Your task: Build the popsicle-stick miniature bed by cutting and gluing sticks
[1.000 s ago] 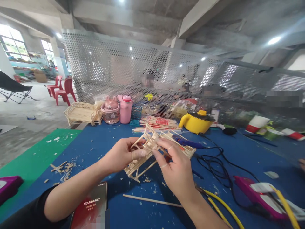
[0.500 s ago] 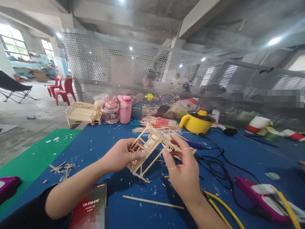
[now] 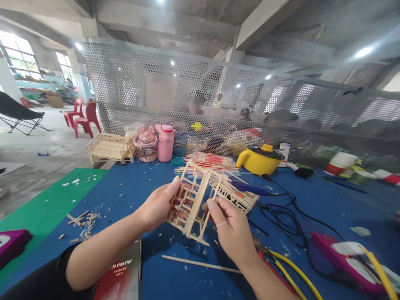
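Nearest us, at the near edge of the desk, a phone is lying face up beside our left forearm, close enough to read at a glance. Just past it a single loose stick is resting on the blue cover among wood chips, within reach of either hand.

Above that, we are holding the stick frame in the air over the middle of the desk, not touching the surface. Our left hand is gripping its left side, thumb up along an outer post and fingers seemingly curled behind the lattice, though the sticks are hiding them. Our right hand is pinching the lower right part, so the frame is being braced from both sides and tilted with its open face toward us, probably to let us look at the joints.

To the right, a tangle of black cable and a yellow hose are trailing toward the near right corner, next to a magenta tool.

Farther on, a blue-handled tool is lying just behind the frame. Along the far edge are sitting a bundle of spare sticks, a yellow pot, a pink bottle, and, at the far left corner, a finished stick bed.
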